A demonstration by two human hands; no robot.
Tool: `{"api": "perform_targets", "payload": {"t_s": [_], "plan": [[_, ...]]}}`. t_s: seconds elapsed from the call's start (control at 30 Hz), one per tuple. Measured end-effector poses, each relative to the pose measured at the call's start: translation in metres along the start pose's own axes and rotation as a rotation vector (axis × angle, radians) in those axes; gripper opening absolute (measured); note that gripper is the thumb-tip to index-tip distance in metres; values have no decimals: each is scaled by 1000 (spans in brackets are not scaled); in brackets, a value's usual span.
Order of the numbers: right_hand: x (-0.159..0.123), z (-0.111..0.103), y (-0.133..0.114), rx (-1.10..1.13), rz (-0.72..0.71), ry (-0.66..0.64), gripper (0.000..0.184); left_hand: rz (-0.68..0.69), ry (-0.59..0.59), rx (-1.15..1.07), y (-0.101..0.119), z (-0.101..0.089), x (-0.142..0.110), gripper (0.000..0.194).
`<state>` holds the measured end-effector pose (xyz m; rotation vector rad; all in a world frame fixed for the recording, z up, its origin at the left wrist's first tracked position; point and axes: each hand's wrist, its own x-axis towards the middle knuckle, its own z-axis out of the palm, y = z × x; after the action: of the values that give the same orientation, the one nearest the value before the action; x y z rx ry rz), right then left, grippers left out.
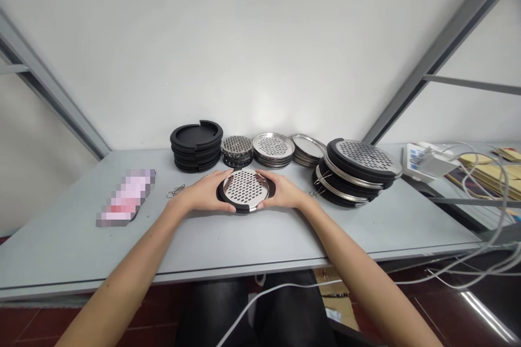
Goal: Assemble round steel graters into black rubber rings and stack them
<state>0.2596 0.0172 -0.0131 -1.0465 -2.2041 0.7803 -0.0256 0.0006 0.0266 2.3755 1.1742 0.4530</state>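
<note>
A round perforated metal grater disc set in a black rim (246, 190) lies on the grey table (252, 238) in front of me. My left hand (203, 194) grips its left edge, fingers curled round the rim. My right hand (281, 191) grips the right edge the same way. Behind it stand a stack of black round rims (196, 145), a small pile of coarse perforated discs (236, 150), a stack of perforated metal discs (273, 149) and a stack of plain metal discs (308, 150). A leaning pile of assembled graters (355, 172) sits to the right.
A blurred pink-white item (127, 198) and a small metal clip (175, 191) lie on the table's left. At the right are a white box (419, 161), white cables (484, 173) and yellowish flat pieces (488, 171). A white wall rises behind.
</note>
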Motion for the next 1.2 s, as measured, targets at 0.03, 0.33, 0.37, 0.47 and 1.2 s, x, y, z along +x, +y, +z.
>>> {"api": "perform_targets", "payload": {"t_s": [0.03, 0.33, 0.37, 0.47, 1.2], "plan": [[1, -1, 1, -3, -8, 3, 109, -3, -10, 18, -2, 0, 2, 108], [0, -11, 5, -61, -33, 26, 92, 36, 38, 90, -11, 13, 17, 105], [-1, -11, 5, -70, -25, 22, 93, 41, 36, 106, -12, 14, 15, 107], [-2, -10, 3, -80, -28, 12, 93, 48, 28, 129, -13, 17, 10, 112], [-4, -7, -4, -105, -73, -17, 87, 89, 67, 164, -8, 21, 3, 99]]}}
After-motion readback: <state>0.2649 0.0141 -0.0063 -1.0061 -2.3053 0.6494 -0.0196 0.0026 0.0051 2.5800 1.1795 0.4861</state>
